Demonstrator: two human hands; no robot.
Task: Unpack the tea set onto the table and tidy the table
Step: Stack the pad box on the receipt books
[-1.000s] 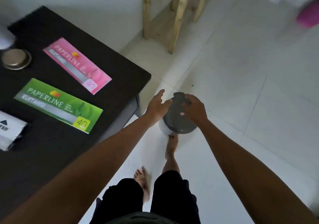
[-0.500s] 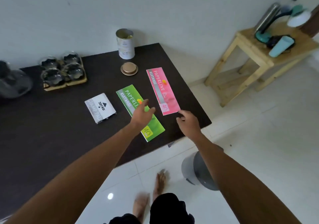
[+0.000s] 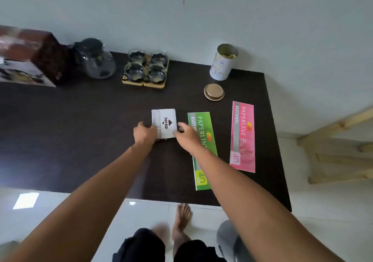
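Note:
A small white Joyko box (image 3: 163,121) lies in the middle of the dark table (image 3: 80,140). My left hand (image 3: 145,133) touches its left lower edge and my right hand (image 3: 186,133) its right edge, fingers curled against the sides. At the back stand a glass teapot (image 3: 96,60) with a dark lid and several glass cups (image 3: 146,65) on a wooden tray (image 3: 144,84). A brown tea set box (image 3: 28,56) sits at the far left.
A green Paperline booklet (image 3: 202,150) and a pink one (image 3: 242,136) lie right of the white box. An open tin (image 3: 223,62) and its gold lid (image 3: 214,92) stand behind them. A grey bin (image 3: 228,239) is on the floor, a wooden stool (image 3: 339,150) to the right.
One second ago both hands were on the grey bin on the floor. They then moved over the booklets and now close on the white Joyko box. My view has swung left over the table.

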